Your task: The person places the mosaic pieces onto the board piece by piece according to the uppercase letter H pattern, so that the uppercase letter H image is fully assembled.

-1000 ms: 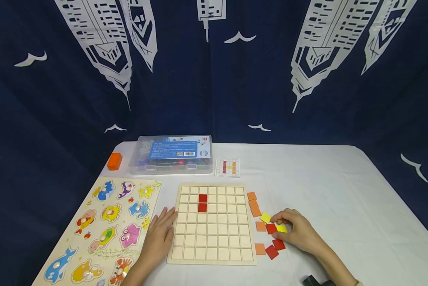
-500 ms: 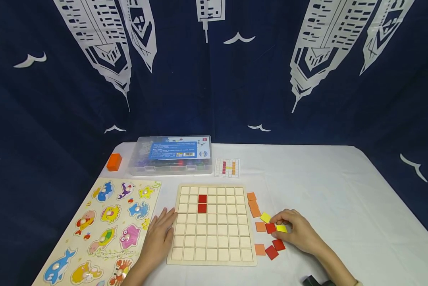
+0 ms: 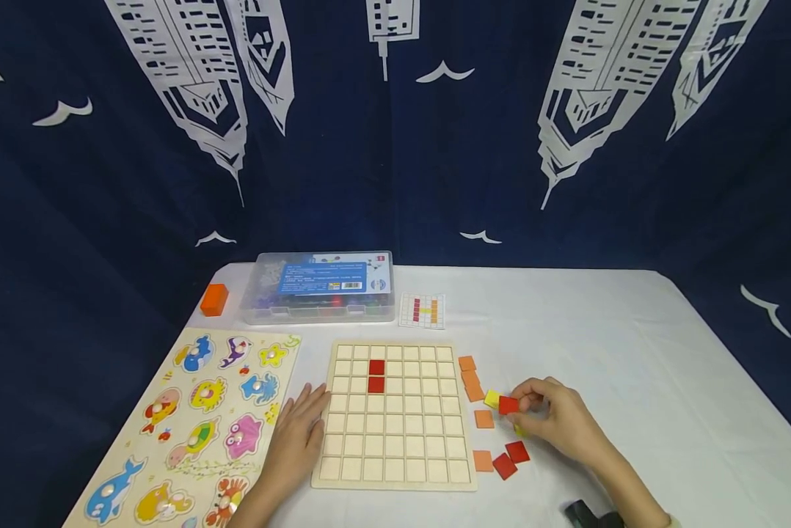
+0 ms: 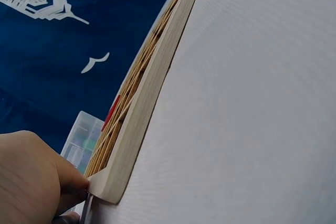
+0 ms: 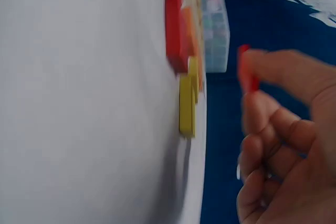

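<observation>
Between thumb and fingers my right hand point(image 3: 557, 422) pinches a red square tile point(image 3: 508, 405), lifted off the table; the right wrist view shows the same red tile point(image 5: 245, 71) at the fingertips. My left hand point(image 3: 294, 438) lies with fingers extended at the left edge of a wooden grid board point(image 3: 393, 485), its fingertips touching the rim. Two red tiles point(image 3: 376, 375) sit one above the other in the board's third column. On the cloth below the right hand lie two more red tiles point(image 3: 505, 466). A yellow tile point(image 3: 491, 398) is just behind the held one; another is mostly hidden by the hand.
Several orange tiles point(image 3: 483, 419) line the board's right side. Behind the board are a small pattern card point(image 3: 422, 311), a clear plastic case point(image 3: 319, 312) and an orange block point(image 3: 214, 300). A sea-animal puzzle board point(image 3: 227, 411) lies left; a black object point(image 3: 590, 515) is near the right forearm.
My right hand has picked up the red tile that lay between the yellow ones and moved slightly up and right. The left hand stays at the board's edge.
</observation>
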The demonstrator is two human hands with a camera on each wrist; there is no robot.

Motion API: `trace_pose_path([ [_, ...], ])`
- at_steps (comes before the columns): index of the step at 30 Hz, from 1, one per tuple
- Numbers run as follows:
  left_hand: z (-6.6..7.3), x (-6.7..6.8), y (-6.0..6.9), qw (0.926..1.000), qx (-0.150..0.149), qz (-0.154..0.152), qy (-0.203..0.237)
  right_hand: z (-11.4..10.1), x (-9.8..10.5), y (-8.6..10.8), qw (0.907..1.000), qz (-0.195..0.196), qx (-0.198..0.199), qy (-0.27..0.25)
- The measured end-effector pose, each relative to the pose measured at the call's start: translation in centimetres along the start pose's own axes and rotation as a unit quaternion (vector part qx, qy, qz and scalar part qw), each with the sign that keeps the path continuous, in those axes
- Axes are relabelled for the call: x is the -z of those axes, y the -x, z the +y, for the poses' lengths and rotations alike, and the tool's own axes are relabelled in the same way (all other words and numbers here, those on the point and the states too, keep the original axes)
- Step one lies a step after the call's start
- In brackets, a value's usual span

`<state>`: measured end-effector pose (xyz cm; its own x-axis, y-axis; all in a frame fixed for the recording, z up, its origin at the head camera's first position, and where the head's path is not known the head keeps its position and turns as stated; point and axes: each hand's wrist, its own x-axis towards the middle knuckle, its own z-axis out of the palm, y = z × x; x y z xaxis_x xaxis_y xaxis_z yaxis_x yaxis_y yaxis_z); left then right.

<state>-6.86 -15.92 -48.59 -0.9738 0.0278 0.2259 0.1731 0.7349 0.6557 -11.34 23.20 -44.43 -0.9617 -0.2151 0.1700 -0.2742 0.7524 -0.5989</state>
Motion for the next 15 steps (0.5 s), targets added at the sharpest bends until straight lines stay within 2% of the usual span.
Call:
trace_pose_path([
  [3,0.0,0.1,0.0,1.0000,0.003,-0.001,-0.002,-1.8,0.4,-1.0,1.0000,0.000,0.006,0.007],
  [7,0.0,0.1,0.0,1.0000,0.000,0.001,-0.001,-4.9,-0.4,-2.6,0.9995,-0.012,0.028,-0.001],
  [15,0.1,-0.1,0.0,0.9999,-0.013,0.010,0.004,-11.1,-4.8,-5.2,0.9937,-0.080,0.065,-0.044],
])
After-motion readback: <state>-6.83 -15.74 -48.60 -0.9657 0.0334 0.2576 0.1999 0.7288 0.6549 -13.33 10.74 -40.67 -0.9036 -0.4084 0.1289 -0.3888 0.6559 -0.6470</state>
